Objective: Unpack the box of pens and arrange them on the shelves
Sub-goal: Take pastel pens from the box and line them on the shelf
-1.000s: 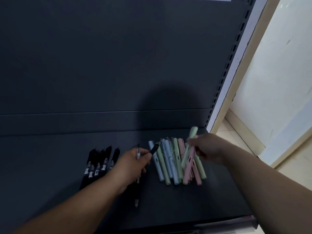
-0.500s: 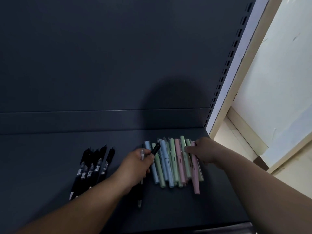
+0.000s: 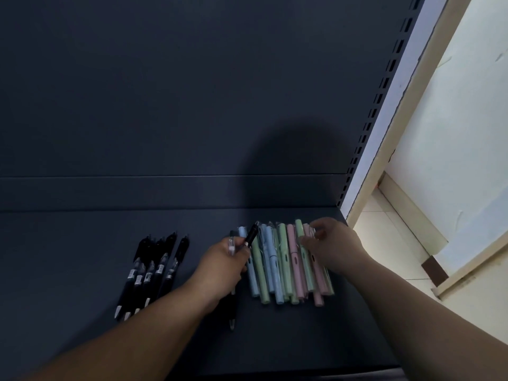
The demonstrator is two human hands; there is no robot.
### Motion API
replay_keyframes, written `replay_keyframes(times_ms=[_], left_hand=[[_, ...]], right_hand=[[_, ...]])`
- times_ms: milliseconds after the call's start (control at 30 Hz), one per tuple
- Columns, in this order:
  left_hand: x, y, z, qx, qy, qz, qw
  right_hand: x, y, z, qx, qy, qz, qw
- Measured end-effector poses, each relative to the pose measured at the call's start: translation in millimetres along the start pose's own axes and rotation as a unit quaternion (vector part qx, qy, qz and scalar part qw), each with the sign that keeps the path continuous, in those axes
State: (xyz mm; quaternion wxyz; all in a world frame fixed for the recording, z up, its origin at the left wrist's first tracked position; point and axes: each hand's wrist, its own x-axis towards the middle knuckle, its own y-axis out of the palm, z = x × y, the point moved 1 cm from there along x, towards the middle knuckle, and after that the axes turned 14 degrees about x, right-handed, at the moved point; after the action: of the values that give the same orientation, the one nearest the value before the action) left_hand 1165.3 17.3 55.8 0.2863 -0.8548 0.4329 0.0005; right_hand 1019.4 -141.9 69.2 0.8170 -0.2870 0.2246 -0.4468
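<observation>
Black pens (image 3: 149,273): 5, grouped left of the left hand (image 3: 222,268) fingers (image 3: 243,250). Loose pens (image 3: 251,235): 2, gripped in those fingers. Pastel pens (image 3: 283,265): approx. 10 (blue, green, pink), btwn left fingers & right hand (image 3: 334,246); they overlap, exact no. unclear.

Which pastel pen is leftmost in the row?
The light blue pen, at the row's left end, next to the left hand holding a black pen; a green pen lies on its other side.

shelf (image 3: 82,243): dark grey, plain
black pens (image 3: 154,268): black, white labels and tips
pastel pens (image 3: 283,262): green, blue, pink
</observation>
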Motion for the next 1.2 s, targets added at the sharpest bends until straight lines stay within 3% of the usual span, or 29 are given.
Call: replay_keyframes(times_ms=[133,200,333,433,600,867,1000,1200], left_hand=[[-3,-3,-1,-0.024,0.000,0.010,1.000],[-5,-4,-2,-0.032,0.005,0.018,0.999],[-12,-5,-4,-0.050,0.029,0.038,0.998],[-19,-9,-6,-0.036,0.047,0.038,0.998],[-28,-29,1,-0.062,0.027,-0.031,0.997],[-26,-104,11,-0.082,-0.033,-0.108,0.990],[-22,-135,37,-0.079,-0.101,-0.051,0.990],[-17,-162,67,-0.135,-0.126,-0.001,0.983]], right_hand=[[-6,5,12,0.020,-0.086,-0.056,0.995],[-10,9,25,0.059,-0.111,-0.045,0.991],[-13,30,46,0.168,-0.058,0.041,0.983],[-16,50,52,0.279,0.002,0.113,0.954],[-22,67,70,0.379,0.043,0.170,0.909],[-31,88,97,0.414,0.062,0.168,0.892],[-37,107,108,0.383,0.093,0.205,0.896],[-33,147,120,0.277,0.073,0.194,0.938]])
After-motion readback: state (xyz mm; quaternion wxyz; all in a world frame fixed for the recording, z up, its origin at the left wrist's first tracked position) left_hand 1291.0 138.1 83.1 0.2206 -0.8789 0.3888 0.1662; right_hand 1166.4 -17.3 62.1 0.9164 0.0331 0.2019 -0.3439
